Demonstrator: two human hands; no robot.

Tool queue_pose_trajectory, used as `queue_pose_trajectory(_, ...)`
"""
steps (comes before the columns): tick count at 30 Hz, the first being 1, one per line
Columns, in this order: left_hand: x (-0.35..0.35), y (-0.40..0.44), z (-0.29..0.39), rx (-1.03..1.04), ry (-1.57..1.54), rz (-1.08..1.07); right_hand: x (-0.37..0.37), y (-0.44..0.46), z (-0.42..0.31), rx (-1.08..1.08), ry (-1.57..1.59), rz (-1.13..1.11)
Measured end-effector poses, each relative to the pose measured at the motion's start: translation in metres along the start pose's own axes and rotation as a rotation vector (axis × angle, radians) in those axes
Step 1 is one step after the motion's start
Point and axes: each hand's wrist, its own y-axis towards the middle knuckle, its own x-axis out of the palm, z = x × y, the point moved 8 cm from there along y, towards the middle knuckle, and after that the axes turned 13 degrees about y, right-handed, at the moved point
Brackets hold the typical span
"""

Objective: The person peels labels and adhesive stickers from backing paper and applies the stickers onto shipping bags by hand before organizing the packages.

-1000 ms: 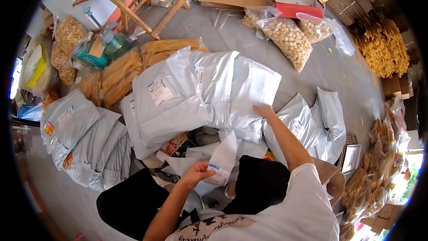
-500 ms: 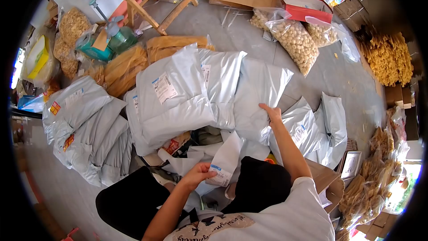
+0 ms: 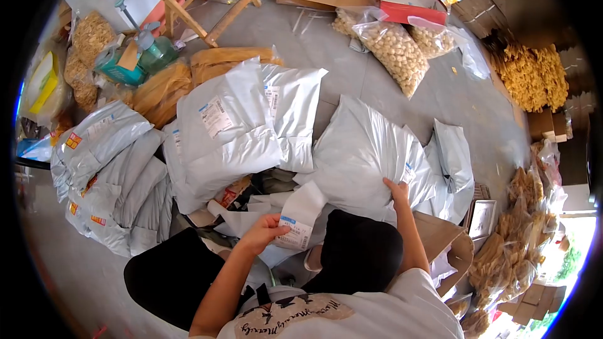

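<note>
Since half a second ago, a grey mailer parcel (image 3: 355, 154) has moved away from the middle parcel (image 3: 295, 116) toward the pile on the right, and the right hand (image 3: 399, 194) has come along with it, nearer the body; the left hand (image 3: 260, 233) keeps its hold on a paper strip (image 3: 303, 216).

The left fingers pinch the strip at its printed end, thumb over the label; the blank end curls upward, away from the body; the right fingers touch the near right edge of the shifted parcel, though whether they grip it or only press on it I cannot tell; that parcel lies just beyond the right knee, puffed and tilted, partly over the right-hand pile (image 3: 452, 157); a wedge of floor (image 3: 333, 85) shows between it and the middle parcel.

Farther left, a large labelled parcel (image 3: 223, 144) overlaps the middle one; beyond it leans a row of grey parcels (image 3: 116, 176) with orange-red marks; close to the right forearm is an open carton (image 3: 436, 235), with a metal tray (image 3: 482, 218) just beside it.

Farther out lie brown bundles (image 3: 164, 91), a green sprayer (image 3: 157, 55), a wooden stand (image 3: 229, 19), a bag of pale pieces (image 3: 396, 53) against a red box (image 3: 411, 6); yellow sticks (image 3: 534, 78) stand at far right.
</note>
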Motion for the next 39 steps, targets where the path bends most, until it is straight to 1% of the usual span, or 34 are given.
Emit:
queue_pose_trajectory(1, 0.000, 0.000, 0.002, 0.023, -0.014, -0.001, -0.009, 0.008, 0.017, -0.001, 0.002, 0.007)
queue_pose_trajectory(3, 0.004, 0.002, 0.004, 0.043, -0.031, 0.001, -0.023, 0.009, 0.018, -0.175, -0.140, 0.111)
queue_pose_trajectory(4, 0.004, 0.003, 0.007, 0.069, -0.060, 0.026, -0.025, 0.006, 0.017, -0.169, -0.138, 0.114)
queue_pose_trajectory(6, 0.008, 0.006, 0.016, 0.092, -0.087, 0.048, -0.019, 0.005, 0.000, -0.170, -0.594, 0.149)
queue_pose_trajectory(7, 0.011, 0.006, 0.027, 0.138, -0.116, 0.089, -0.014, 0.002, 0.000, -0.029, -0.651, 0.082)
queue_pose_trajectory(8, 0.013, 0.007, 0.037, 0.186, -0.144, 0.131, -0.014, 0.005, 0.002, -0.029, -0.648, 0.086)
queue_pose_trajectory(10, 0.022, 0.013, 0.052, 0.227, -0.085, 0.158, 0.002, 0.006, -0.017, -0.290, -0.894, 0.122)
queue_pose_trajectory(11, 0.025, 0.015, 0.060, 0.263, -0.030, 0.187, 0.014, -0.007, -0.030, -0.561, -1.033, 0.220)
queue_pose_trajectory(13, 0.027, 0.027, 0.066, 0.285, 0.008, 0.189, 0.060, -0.071, -0.112, -0.995, -0.834, 0.091)
queue_pose_trajectory(15, 0.036, 0.038, 0.080, 0.309, 0.046, 0.200, 0.099, -0.105, -0.155, -0.676, -0.621, -0.388)
queue_pose_trajectory(17, 0.044, 0.051, 0.091, 0.307, 0.069, 0.181, 0.131, -0.127, -0.147, -0.257, -0.308, -0.869)
queue_pose_trajectory(18, 0.050, 0.057, 0.096, 0.307, 0.085, 0.168, 0.136, -0.138, -0.150, -0.259, -0.307, -0.862)
queue_pose_trajectory(19, 0.056, 0.061, 0.103, 0.351, 0.061, 0.159, 0.148, -0.156, -0.145, -0.238, -0.320, -0.978)
queue_pose_trajectory(20, 0.063, 0.065, 0.106, 0.350, 0.063, 0.154, 0.157, -0.170, -0.140, -0.215, -0.330, -1.096)
queue_pose_trajectory(21, 0.068, 0.064, 0.113, 0.365, 0.015, 0.174, 0.159, -0.170, -0.136, -0.214, -0.328, -1.093)
queue_pose_trajectory(23, 0.069, 0.062, 0.116, 0.380, -0.029, 0.195, 0.149, -0.144, -0.130, -0.086, -0.104, -0.796)
queue_pose_trajectory(24, 0.073, 0.064, 0.107, 0.282, 0.121, 0.149, 0.149, -0.143, -0.130, -0.084, -0.101, -0.796)
queue_pose_trajectory(25, 0.076, 0.064, 0.095, 0.180, 0.271, 0.101, 0.145, -0.139, -0.134, -0.109, -0.020, -0.735)
queue_pose_trajectory(26, 0.074, 0.064, 0.087, 0.173, 0.276, 0.099, 0.140, -0.136, -0.138, -0.135, 0.063, -0.670)
queue_pose_trajectory(28, 0.076, 0.063, 0.074, 0.145, 0.227, 0.029, 0.137, -0.144, -0.142, -0.123, 0.047, -0.653)
queue_pose_trajectory(29, 0.072, 0.065, 0.069, 0.121, 0.218, 0.088, 0.128, -0.147, -0.159, -0.354, -0.076, -0.479)
queue_pose_trajectory(30, 0.071, 0.066, 0.067, 0.117, 0.220, 0.085, 0.119, -0.155, -0.177, -0.578, -0.201, -0.297)
queue_pose_trajectory(31, 0.067, 0.068, 0.067, 0.137, 0.230, 0.126, 0.117, -0.155, -0.180, -0.577, -0.200, -0.294)
queue_pose_trajectory(32, 0.064, 0.069, 0.068, 0.159, 0.238, 0.168, 0.121, -0.169, -0.197, -0.854, -0.290, -0.358)
queue_pose_trajectory(33, 0.067, 0.069, 0.071, 0.159, 0.237, 0.166, 0.126, -0.187, -0.207, -1.130, -0.381, -0.421)
queue_pose_trajectory(34, 0.068, 0.067, 0.077, 0.180, 0.272, 0.184, 0.125, -0.187, -0.205, -1.129, -0.384, -0.418)
queue_pose_trajectory(36, 0.070, 0.070, 0.080, 0.201, 0.312, 0.188, 0.145, -0.205, -0.184, -1.230, -0.500, -0.758)
queue_pose_trajectory(38, 0.068, 0.077, 0.080, 0.291, 0.653, 0.168, 0.146, -0.201, -0.172, -1.246, -0.513, -0.773)
queue_pose_trajectory(39, 0.070, 0.077, 0.079, 0.293, 0.653, 0.154, 0.149, -0.199, -0.164, -1.203, -0.497, -0.809)
